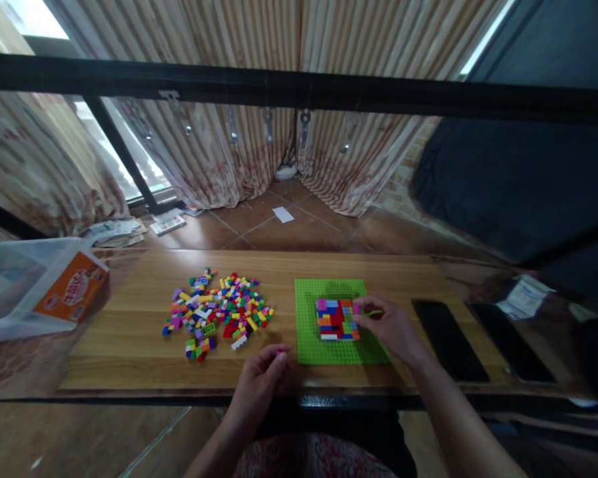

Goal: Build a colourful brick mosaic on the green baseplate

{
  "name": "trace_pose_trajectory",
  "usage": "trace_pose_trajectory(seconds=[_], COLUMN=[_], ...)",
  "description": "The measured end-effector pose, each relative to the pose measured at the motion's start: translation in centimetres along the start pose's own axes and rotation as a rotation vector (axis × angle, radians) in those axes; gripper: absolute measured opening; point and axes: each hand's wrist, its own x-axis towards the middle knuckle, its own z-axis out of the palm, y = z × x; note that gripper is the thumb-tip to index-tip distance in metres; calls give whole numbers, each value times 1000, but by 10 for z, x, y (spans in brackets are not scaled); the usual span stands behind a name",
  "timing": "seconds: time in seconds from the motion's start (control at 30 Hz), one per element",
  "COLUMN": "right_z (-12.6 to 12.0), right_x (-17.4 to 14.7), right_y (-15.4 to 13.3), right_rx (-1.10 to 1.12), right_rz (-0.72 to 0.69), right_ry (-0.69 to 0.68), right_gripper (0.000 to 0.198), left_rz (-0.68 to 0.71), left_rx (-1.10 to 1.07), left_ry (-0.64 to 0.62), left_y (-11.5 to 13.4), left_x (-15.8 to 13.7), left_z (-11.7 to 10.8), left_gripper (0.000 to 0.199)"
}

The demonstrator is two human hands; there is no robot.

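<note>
My left hand [264, 375] is closed near the table's front edge, left of the baseplate. Between its thumb and finger shows a small magenta toy brick [281, 350]. On the green studded baseplate [306, 348] stands a squarish block of multicoloured toy bricks [336, 322]. Reaching in from the right, my right hand [386, 326] pinches a magenta-purple brick [357, 309] at the block's upper right corner. Whether that brick is seated on the block I cannot tell. A thin lime-green piece shows by the right fingers, its kind unclear.
Loose coloured bricks [239, 299] lie heaped on the wooden table [144, 358] at left. Two dark flat panels [448, 338] lie at right. A clear plastic bin [30, 265] with an orange label stands beyond the left end. A black bar [299, 89] crosses above the table.
</note>
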Motion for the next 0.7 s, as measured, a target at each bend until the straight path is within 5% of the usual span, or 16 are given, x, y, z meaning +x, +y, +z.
trace_pose_trajectory(seconds=[0.7], right_z=[1], right_x=[-27], right_y=[7], right_rx=[-56], right_rz=[-56], right_ry=[-214], right_gripper=[15], left_rz=[34], left_rx=[119], left_ry=[30], left_y=[-3], left_x=[-3], left_z=[4], left_gripper=[35])
